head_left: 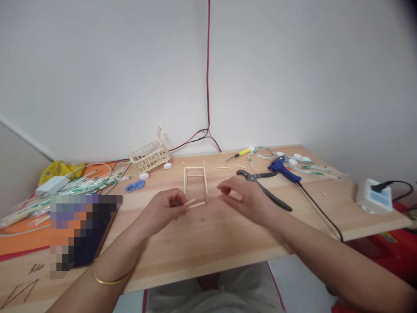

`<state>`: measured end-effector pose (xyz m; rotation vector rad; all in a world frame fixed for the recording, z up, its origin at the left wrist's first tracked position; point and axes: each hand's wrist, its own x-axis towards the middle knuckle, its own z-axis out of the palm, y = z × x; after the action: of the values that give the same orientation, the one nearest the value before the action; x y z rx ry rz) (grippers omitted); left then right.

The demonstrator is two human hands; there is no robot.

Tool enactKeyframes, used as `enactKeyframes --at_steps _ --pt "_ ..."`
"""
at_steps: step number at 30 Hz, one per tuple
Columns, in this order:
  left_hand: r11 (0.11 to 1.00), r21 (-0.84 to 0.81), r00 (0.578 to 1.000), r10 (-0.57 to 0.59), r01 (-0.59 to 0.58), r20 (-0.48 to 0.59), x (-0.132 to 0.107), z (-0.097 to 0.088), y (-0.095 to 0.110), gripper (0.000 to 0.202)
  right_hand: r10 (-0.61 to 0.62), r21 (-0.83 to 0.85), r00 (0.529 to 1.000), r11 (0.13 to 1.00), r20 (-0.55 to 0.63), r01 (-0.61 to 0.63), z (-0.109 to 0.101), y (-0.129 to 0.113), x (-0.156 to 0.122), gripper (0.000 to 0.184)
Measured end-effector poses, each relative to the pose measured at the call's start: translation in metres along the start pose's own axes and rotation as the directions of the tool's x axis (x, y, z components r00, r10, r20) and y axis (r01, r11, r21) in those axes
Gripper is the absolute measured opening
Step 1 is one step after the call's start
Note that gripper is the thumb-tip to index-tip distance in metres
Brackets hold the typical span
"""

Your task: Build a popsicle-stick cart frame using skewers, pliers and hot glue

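My left hand [167, 206] is closed in a pinch on thin wooden sticks [198, 204]; two pale ends stick out past the fingertips toward the right. Just behind them stands a small frame of wooden sticks [206, 182], upright on the table. Whether the held sticks touch its near leg I cannot tell. My right hand [244, 195] hovers to the right of the frame, its thumb and fingers apart with nothing between them. Black-handled cutters [273, 195] lie beside and partly behind that hand.
A cart-like stick model [150, 156] leans at the back left, near white caps [144, 176] and blue caps [135, 186]. Bagged sticks [97, 182] lie left. On the right are a blue glue gun [285, 169], a yellow screwdriver [243, 153] and a white power box [374, 198].
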<state>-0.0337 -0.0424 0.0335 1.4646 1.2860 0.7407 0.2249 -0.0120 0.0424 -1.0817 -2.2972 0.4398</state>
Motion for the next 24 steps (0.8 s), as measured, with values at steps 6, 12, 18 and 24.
enactKeyframes --at_steps 6,12,18,24 --pt "0.996 0.056 0.997 0.070 -0.069 -0.012 0.000 0.014 -0.013 0.014 -0.149 -0.015 0.974 0.988 0.172 0.153 0.037 -0.020 0.002 0.015" --pt "0.992 0.039 0.965 0.126 -0.120 -0.229 0.002 0.000 -0.017 0.012 -0.092 -0.161 0.984 0.980 0.155 0.117 0.027 -0.017 0.017 0.016" --pt "0.967 0.229 0.930 0.183 -0.111 -0.320 0.006 -0.007 -0.021 0.009 -0.102 -0.079 0.988 0.991 0.113 0.111 0.035 -0.007 0.026 0.010" --pt "0.906 0.404 0.905 0.274 -0.129 -0.326 0.005 0.004 -0.019 0.010 -0.107 -0.038 0.989 0.993 0.099 0.111 0.042 0.000 0.028 0.010"
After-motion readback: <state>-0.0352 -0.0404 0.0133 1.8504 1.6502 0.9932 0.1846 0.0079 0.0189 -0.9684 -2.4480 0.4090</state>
